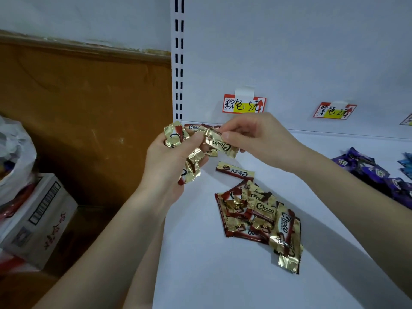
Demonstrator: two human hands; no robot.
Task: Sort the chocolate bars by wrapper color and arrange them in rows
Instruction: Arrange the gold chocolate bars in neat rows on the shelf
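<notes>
My left hand (171, 161) grips a bunch of gold-and-brown Choco bars (176, 136) above the shelf's left end. My right hand (252, 137) pinches one gold Choco bar (220, 144) that my left thumb also touches. A single brown-and-gold bar (235, 171) lies flat on the white shelf (223, 275) just below my hands. A loose pile of brown-and-gold bars (260, 219) lies nearer to me. Brown bars (196, 127) sit at the shelf's back corner, partly hidden by my hands. Purple bars (370, 170) lie at the right.
Two handwritten price tags, one (244, 104) and another (334, 110), hang on the white back panel. A slotted upright (179, 63) marks the shelf's left edge. Left of the shelf stand a cardboard box (38, 217) and a plastic bag (13, 157). Blue bars (406, 166) peek in at far right.
</notes>
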